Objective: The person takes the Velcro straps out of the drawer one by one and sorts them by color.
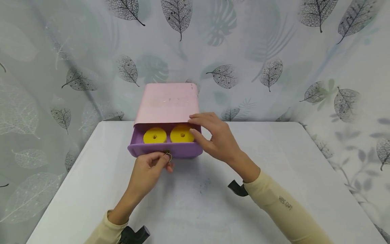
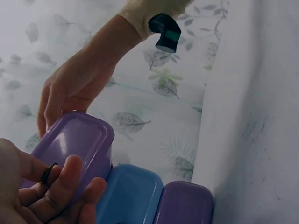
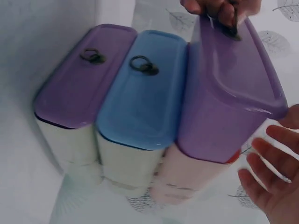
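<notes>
A pink-topped drawer unit point(image 1: 167, 103) stands at the back of the table, its upper purple drawer point(image 1: 186, 151) pulled partway out. Inside lie two round yellow pieces, a left disc point(image 1: 149, 138) and a right disc point(image 1: 176, 137), each with a small centre hole. My left hand point(image 1: 145, 174) pinches the metal ring pull point(image 1: 169, 158) on the drawer front between thumb and finger. At the drawer's right side is my right hand point(image 1: 216, 138), fingers extended near the pink cover's front edge and overlapping the right disc. In the right wrist view its fingers point(image 3: 275, 154) are spread beside the drawer.
Below the pulled-out drawer, a blue drawer point(image 3: 140, 102) and another purple drawer point(image 3: 81, 88) are closed, each with a ring pull. The unit stands on a white table point(image 1: 259, 152) against a leaf-patterned backdrop point(image 1: 243, 51). Dark mounts point(image 1: 238, 188) sit at both wrists.
</notes>
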Demonstrator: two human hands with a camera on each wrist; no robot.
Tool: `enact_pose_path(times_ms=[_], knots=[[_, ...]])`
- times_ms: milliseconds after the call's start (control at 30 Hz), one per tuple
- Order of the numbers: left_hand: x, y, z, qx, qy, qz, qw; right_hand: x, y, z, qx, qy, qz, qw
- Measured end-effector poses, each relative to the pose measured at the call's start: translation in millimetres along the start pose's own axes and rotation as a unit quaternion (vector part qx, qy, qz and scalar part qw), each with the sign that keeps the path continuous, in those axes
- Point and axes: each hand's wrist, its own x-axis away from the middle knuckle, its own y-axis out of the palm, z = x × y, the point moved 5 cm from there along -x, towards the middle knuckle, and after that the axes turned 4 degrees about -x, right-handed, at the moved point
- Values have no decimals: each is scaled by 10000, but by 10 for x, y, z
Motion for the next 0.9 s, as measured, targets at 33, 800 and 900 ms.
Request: enact_pose_path(times_ms=[33,800,900], knots=[[21,0,2,-6,-19,-1,10000,-41,5,-19,-67,-43,-158,9998],[182,12,50,149,-114,113,9998,-361,420,106,160,1140,-3875,9146],[183,12,45,161,-121,105,9997,-369,429,97,194,1156,-3917,9126]])
